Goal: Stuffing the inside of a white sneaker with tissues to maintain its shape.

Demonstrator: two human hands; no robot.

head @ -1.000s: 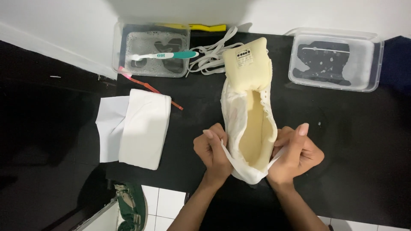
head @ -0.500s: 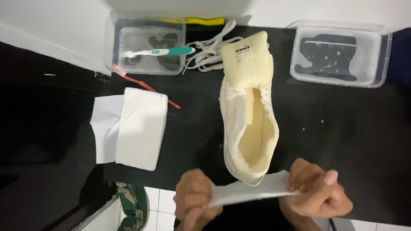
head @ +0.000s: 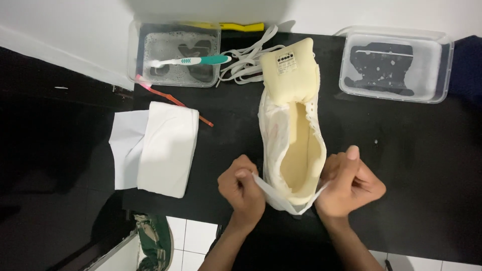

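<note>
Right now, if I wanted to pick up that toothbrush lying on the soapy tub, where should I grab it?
Take the toothbrush by its green handle end, coming from above on the right side. It lies flat across the rim of the soapy tub, with the bristle head to the left over the suds, so the handle is the dry, free part to pinch.

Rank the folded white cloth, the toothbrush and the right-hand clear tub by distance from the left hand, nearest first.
1. Folded white cloth: just left of the left hand.
2. Toothbrush: up-left, lying across the soapy tub.
3. Right-hand clear tub: far upper right.
</note>
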